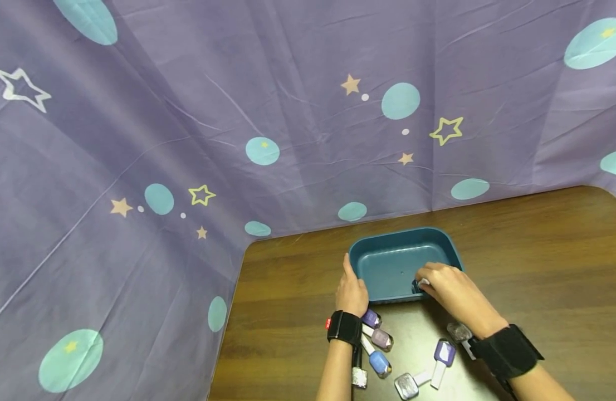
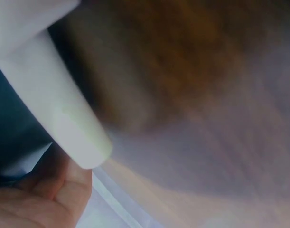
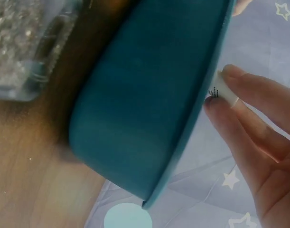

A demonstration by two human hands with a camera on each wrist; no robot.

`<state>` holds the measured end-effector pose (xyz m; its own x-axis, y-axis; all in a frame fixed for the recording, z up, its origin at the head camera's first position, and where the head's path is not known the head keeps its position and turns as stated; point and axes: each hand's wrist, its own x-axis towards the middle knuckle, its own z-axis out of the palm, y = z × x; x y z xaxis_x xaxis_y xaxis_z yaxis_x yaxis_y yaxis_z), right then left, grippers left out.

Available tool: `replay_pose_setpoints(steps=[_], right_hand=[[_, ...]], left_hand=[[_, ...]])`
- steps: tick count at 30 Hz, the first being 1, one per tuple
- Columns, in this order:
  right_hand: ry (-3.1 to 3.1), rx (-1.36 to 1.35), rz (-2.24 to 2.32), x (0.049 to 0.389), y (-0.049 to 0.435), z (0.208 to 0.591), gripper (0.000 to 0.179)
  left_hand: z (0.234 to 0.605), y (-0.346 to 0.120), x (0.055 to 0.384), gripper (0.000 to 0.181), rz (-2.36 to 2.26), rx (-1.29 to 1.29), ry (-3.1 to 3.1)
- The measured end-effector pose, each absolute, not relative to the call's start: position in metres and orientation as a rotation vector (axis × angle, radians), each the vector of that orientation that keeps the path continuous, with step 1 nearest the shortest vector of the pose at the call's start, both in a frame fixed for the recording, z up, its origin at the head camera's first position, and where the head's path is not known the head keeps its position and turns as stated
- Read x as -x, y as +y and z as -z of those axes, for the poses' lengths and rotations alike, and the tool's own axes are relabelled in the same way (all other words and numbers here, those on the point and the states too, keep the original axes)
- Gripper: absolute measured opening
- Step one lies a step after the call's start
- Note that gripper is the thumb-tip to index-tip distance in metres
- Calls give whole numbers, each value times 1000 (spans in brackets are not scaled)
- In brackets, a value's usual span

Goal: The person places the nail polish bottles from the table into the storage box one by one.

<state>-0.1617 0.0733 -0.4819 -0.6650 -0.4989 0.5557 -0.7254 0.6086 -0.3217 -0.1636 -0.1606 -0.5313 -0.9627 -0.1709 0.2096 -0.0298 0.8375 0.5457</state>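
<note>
A teal rectangular tray (image 1: 388, 240) stands on the table. My left hand (image 1: 352, 294) rests against its left side, fingers stretched along the wall. Over the tray's near right part, my right hand (image 1: 440, 287) pinches a nail polish bottle by its white cap (image 3: 224, 90); the dark bottle body (image 1: 416, 287) shows just inside the near wall. In the right wrist view, the tray's outer wall (image 3: 130, 95) hides that body. Near my left wrist lie a purple bottle (image 1: 371, 318), a mauve bottle (image 1: 382, 339) and a blue bottle (image 1: 380, 363). A white cap (image 2: 59, 104) looms close in the left wrist view.
A silver glitter bottle (image 1: 406, 386) and a purple bottle (image 1: 444, 352) lie at the front. Another glitter bottle (image 1: 459, 332) sits by my right wrist; one more (image 1: 359, 377) lies beside my left forearm. A purple patterned cloth (image 1: 308, 111) hangs behind the wooden table (image 1: 283, 289).
</note>
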Motion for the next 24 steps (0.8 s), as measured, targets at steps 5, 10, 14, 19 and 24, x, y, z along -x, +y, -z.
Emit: replay_pose_setpoints(steps=[5,10,14,19,24], right_hand=[[-2452,-973,-693,163,70,485,18],[-2470,-969,-673,165,68,487,19],[-2497,-971,-623,166,66,488,21],[-2526,-976,-572,167,65,490,24],[-2521,-966,-573,169,64,493,26]], left_hand=[[532,-161,165,73,813,-159,-2771],[531,-161,165,72,807,-146,-2770],[530,-161,164,73,815,-171,-2797],[530,-160,163,73,814,-182,-2802],[530,-160,164,72,809,-172,-2784]])
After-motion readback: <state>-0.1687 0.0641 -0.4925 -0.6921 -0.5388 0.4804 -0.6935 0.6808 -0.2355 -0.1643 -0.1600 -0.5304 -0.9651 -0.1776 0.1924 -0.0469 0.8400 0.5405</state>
